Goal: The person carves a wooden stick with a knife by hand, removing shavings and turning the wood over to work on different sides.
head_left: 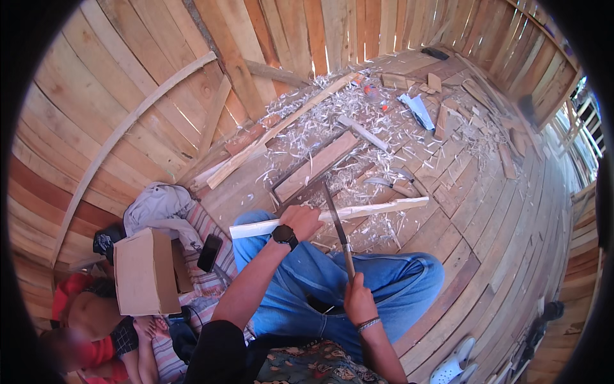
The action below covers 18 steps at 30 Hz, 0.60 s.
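Observation:
I sit cross-legged on a plank floor with a pale wooden strip lying crosswise over my left knee. My left hand, a watch on its wrist, is closed over the strip near its left part. My right hand grips the handle of a long, narrow-bladed knife. Its dark blade points away from me and crosses the strip just right of my left hand. Whether the edge touches the wood I cannot tell. Beyond the strip lies a reddish board with a dark border.
Two knives with curved blades lie beyond the strip among shavings. A long batten lies near the wall. At left are a phone, a cardboard box and a person lying down. Clogs sit lower right.

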Each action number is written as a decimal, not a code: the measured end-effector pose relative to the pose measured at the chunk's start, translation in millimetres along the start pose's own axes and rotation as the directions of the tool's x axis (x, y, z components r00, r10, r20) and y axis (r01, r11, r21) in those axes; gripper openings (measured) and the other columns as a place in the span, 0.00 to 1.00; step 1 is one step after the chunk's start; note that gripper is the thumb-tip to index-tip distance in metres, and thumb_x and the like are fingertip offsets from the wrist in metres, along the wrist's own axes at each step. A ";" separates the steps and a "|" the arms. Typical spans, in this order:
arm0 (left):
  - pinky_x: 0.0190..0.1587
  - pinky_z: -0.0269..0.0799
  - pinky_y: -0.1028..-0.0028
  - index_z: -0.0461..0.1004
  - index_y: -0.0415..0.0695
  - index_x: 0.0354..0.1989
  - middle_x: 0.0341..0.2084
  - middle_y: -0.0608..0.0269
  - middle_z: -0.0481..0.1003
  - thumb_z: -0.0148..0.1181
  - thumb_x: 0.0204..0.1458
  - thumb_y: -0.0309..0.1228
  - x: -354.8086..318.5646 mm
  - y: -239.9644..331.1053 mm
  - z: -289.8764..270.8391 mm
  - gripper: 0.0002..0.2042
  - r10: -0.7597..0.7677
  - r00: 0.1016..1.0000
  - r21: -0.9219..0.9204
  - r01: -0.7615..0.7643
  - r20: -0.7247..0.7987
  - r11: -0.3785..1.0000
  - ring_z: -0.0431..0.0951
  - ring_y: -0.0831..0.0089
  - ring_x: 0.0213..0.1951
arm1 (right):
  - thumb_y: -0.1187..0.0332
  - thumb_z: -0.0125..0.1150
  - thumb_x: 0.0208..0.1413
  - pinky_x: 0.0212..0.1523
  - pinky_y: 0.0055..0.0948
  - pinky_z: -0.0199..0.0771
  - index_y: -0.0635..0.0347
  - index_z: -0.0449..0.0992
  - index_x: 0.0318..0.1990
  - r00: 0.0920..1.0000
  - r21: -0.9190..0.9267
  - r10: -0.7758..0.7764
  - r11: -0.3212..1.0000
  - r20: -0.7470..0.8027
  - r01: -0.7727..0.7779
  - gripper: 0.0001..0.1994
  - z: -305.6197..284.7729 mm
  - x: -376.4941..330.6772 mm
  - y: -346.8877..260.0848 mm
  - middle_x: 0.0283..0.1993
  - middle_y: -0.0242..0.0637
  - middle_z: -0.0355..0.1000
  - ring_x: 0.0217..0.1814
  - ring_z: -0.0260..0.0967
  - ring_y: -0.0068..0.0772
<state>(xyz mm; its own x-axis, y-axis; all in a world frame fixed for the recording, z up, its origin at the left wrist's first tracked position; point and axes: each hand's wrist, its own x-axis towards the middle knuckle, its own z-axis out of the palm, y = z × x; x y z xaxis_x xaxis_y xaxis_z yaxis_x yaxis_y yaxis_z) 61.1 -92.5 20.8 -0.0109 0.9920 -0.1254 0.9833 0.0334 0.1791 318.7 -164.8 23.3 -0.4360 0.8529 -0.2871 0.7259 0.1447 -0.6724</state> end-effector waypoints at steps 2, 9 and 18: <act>0.36 0.72 0.55 0.76 0.45 0.38 0.25 0.51 0.78 0.59 0.51 0.43 -1.0 0.8 -0.5 0.15 -0.002 1.000 0.000 0.002 0.000 1.000 0.79 0.52 0.32 | 0.69 0.49 0.60 0.31 0.63 0.67 0.63 0.56 0.43 1.000 -0.008 0.004 1.000 0.014 -0.004 0.11 -0.1 -1.1 -0.7 0.25 0.65 0.70 0.31 0.68 0.71; 0.35 0.73 0.55 0.75 0.44 0.37 0.26 0.50 0.78 0.58 0.52 0.42 0.6 -0.6 2.9 0.14 0.012 1.000 -0.011 -0.012 0.000 1.000 0.79 0.52 0.32 | 0.70 0.46 0.60 0.36 0.61 0.70 0.67 0.55 0.46 0.995 -0.022 0.040 0.999 0.090 -0.038 0.12 11.7 10.9 3.4 0.29 0.66 0.71 0.34 0.69 0.72; 0.33 0.73 0.56 0.75 0.43 0.37 0.25 0.51 0.78 0.58 0.52 0.43 0.1 4.6 1.3 0.15 0.044 0.999 0.020 -0.043 -0.016 0.999 0.79 0.53 0.30 | 0.71 0.49 0.58 0.37 0.61 0.70 0.65 0.57 0.46 0.990 -0.010 -0.138 0.990 -0.006 0.138 0.12 7.6 81.6 -14.9 0.31 0.66 0.72 0.36 0.70 0.70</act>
<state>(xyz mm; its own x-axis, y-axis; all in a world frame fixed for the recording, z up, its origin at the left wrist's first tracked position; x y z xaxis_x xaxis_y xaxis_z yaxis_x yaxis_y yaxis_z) 65.8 -92.4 20.4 0.0292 0.9944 -0.1020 0.9862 -0.0120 0.1649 268.3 -101.2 4.8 -0.5289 0.8277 -0.1878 0.6642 0.2659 -0.6986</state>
